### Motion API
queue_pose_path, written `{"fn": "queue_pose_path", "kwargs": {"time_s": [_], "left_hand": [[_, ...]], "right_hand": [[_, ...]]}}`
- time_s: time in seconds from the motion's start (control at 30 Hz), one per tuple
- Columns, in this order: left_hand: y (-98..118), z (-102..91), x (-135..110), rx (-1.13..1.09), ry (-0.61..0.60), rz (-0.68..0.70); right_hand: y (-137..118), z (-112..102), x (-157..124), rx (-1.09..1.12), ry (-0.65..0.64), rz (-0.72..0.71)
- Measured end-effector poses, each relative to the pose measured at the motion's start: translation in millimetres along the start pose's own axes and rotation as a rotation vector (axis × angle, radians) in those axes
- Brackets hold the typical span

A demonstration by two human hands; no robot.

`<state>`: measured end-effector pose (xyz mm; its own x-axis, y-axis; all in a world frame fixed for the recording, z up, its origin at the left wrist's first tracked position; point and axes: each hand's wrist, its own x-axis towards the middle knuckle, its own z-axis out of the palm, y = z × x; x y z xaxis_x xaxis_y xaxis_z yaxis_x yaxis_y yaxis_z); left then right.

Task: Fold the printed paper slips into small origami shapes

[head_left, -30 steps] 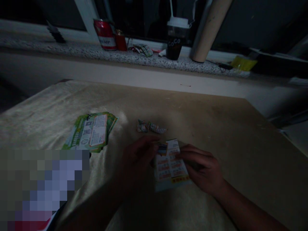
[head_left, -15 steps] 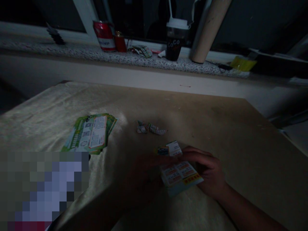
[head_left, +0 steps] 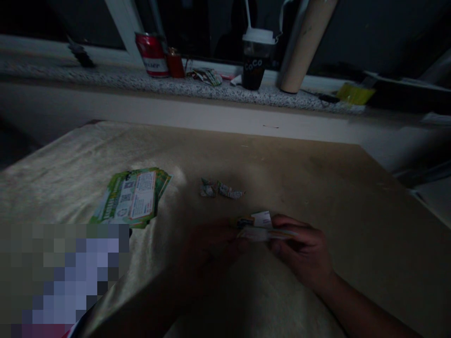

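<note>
A printed paper leaflet (head_left: pixel 259 234) is held between both hands above the near middle of the table, seen almost edge-on as a narrow strip. Behind the strip, a white part and a dark yellow-edged part of printed paper stick up. My right hand (head_left: pixel 308 251) grips the right end, fingers on top and thumb below. My left hand (head_left: pixel 211 244) is in deep shadow and closes on the left end. Beyond the hands lie two small crumpled pieces of printed paper (head_left: pixel 230 190). To the left rests a stack of green printed leaflets (head_left: pixel 136 197).
A cloth-like beige cover lies over the table (head_left: pixel 299 173). On the speckled windowsill (head_left: pixel 197 91) stand a red can (head_left: pixel 153 54), an orange-red jar (head_left: pixel 175 65), a lidded drink cup (head_left: pixel 255 61) and a cardboard tube (head_left: pixel 305 51). A pixelated area hides the lower left corner.
The leaflet's printed face showed below my hands before; now it has turned up into a narrow strip. My right thumb has come into view under it. The stack and crumpled pieces stay put.
</note>
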<state>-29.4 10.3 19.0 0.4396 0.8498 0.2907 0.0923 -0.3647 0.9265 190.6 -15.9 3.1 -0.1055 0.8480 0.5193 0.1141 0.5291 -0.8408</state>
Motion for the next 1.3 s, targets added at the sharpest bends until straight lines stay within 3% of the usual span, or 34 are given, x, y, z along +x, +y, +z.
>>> {"fn": "queue_pose_path", "kwargs": {"time_s": [0.13, 0.37, 0.6, 0.7, 0.77, 0.83, 0.97, 1.17, 1.3], "left_hand": [[-1, -0.2, 0, -0.059, -0.038, 0.027], [-3, 6.3, -3, -0.027, -0.064, 0.012], [3, 1.2, -2, 0.062, 0.115, 0.056], [1, -2.6, -2, 0.089, 0.202, -0.057], [-4, -1.6, -3, 0.080, 0.170, -0.162], [-10, 2.0, -5, 0.059, 0.060, -0.249], [-19, 9.3, -11, -0.033, -0.038, -0.303], [-18, 10.5, -10, 0.015, -0.171, -0.154], [-9, 12.6, -4, -0.003, -0.177, -0.067]], "right_hand": [[-3, 2, 1, -0.041, -0.033, 0.011], [-8, 5, 1, -0.100, 0.053, 0.032], [-7, 1, 1, -0.101, 0.067, 0.041], [-3, 1, 1, -0.119, -0.012, 0.027], [-1, 3, 1, -0.130, -0.058, -0.014], [2, 6, 0, -0.127, -0.088, -0.062], [6, 8, -2, -0.125, -0.124, -0.090], [12, 7, -5, -0.103, -0.118, -0.100], [13, 8, -4, -0.120, -0.119, -0.117]]}}
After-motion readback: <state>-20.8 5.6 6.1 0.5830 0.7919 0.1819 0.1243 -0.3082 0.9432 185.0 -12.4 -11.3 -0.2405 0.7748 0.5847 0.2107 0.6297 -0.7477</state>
